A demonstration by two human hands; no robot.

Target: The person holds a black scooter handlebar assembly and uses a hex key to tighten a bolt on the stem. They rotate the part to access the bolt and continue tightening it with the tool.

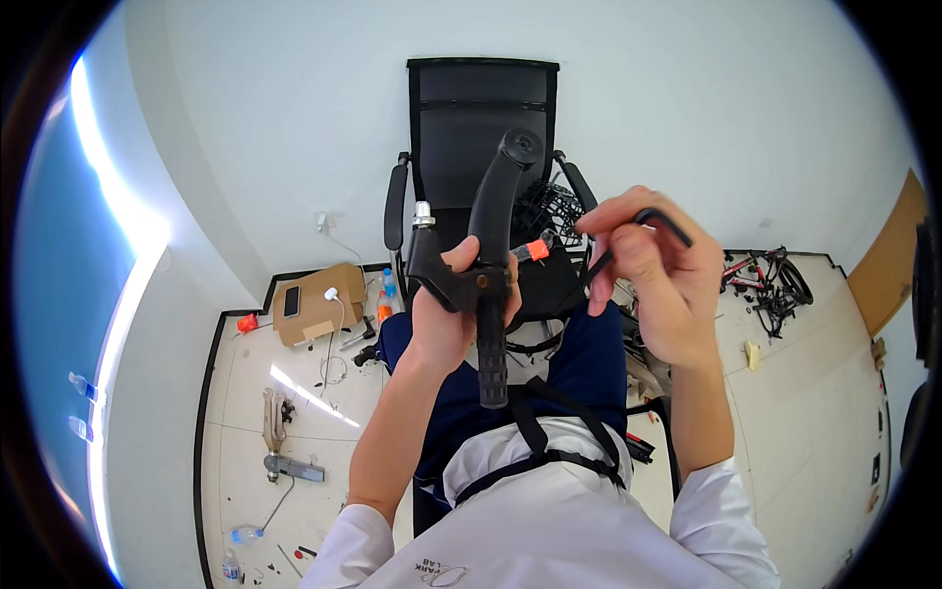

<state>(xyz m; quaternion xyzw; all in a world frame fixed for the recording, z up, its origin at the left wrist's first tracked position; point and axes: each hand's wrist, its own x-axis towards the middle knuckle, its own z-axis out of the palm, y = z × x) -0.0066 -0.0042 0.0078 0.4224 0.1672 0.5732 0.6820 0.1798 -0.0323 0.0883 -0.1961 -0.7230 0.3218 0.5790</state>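
Note:
A black curved handlebar piece [494,201] stands upright in front of my chest, its round, flat end at the top. At its lower end is a ribbed black grip [492,358]. A black brake lever bracket [434,273] with a silver fitting [423,213] juts out to the left. My left hand [444,329] is closed around the middle, where the bracket's clamp meets the bar. To the right, apart from the bar, my right hand [659,280] pinches a black L-shaped hex key [667,224]. Part of the key is hidden behind the fingers.
Facing me is a black office chair [481,88] with a black wire basket [551,208] and an orange-tipped item [535,249] on its seat. Cardboard with a phone [292,301] lies left on the floor. Tools [294,467] are nearer; bicycle parts [770,285] lie right.

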